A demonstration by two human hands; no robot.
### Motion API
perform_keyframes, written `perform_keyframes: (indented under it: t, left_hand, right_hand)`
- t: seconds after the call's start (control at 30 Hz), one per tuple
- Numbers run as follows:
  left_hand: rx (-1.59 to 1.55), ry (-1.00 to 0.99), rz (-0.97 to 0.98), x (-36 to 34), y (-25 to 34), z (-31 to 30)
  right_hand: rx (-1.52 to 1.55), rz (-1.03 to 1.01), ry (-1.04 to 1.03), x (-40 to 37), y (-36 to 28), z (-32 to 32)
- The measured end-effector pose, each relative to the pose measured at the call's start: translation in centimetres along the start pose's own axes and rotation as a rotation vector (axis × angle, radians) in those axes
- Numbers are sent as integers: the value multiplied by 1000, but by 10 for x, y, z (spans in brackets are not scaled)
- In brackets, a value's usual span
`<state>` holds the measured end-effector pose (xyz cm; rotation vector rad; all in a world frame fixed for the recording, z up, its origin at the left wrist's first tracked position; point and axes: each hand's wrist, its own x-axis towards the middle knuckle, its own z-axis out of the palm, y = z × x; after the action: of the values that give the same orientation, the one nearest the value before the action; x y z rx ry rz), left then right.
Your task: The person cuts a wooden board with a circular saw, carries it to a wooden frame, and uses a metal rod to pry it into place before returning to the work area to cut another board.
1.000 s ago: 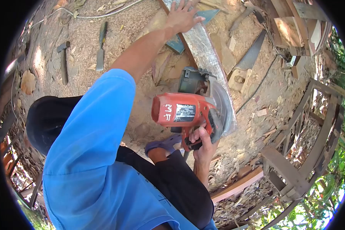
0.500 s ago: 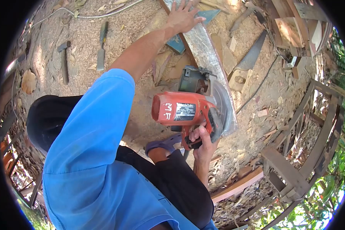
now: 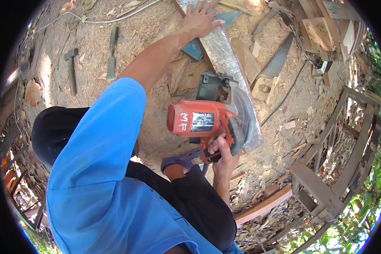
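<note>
My right hand [image 3: 225,154] is wrapped round the rear handle of a red circular saw [image 3: 199,119], whose base sits on a long wooden plank [image 3: 226,57]. Part of the blade side is covered by a clear guard, and the cutting edge is hidden. My left hand [image 3: 200,21] lies flat with fingers spread on the far part of the plank, pressing against its top face. Under the plank a blue flat piece [image 3: 193,50] sticks out at both sides.
Left on the ground lie a hammer [image 3: 72,72] and a chisel [image 3: 111,55]. A handsaw [image 3: 277,57] rests right of the plank, with a dark cord [image 3: 283,99] nearby. Wooden frames [image 3: 317,186] stand at the right. A foot in a purple clog [image 3: 178,161] is close below the saw.
Both hands keep their places on the plank and the saw. The saw's motor end has shifted very slightly left; the whole view has moved a little too.
</note>
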<state>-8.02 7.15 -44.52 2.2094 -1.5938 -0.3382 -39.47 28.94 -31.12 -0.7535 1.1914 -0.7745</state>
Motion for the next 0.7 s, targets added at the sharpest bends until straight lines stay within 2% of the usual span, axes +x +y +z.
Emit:
perform_keyframes:
  t: [0.23, 0.33, 0.43, 0.7]
  left_hand:
    - [65, -37, 15, -2, 5, -11]
    - [256, 121, 26, 5, -11, 30]
    - [251, 187, 40, 8, -18, 44]
    - [208, 113, 36, 5, -13, 32]
  right_hand:
    - [38, -10, 4, 4, 1, 1]
    - [51, -7, 10, 6, 1, 3]
    - [47, -11, -2, 9, 2, 3]
    - [38, -37, -5, 15, 3, 6]
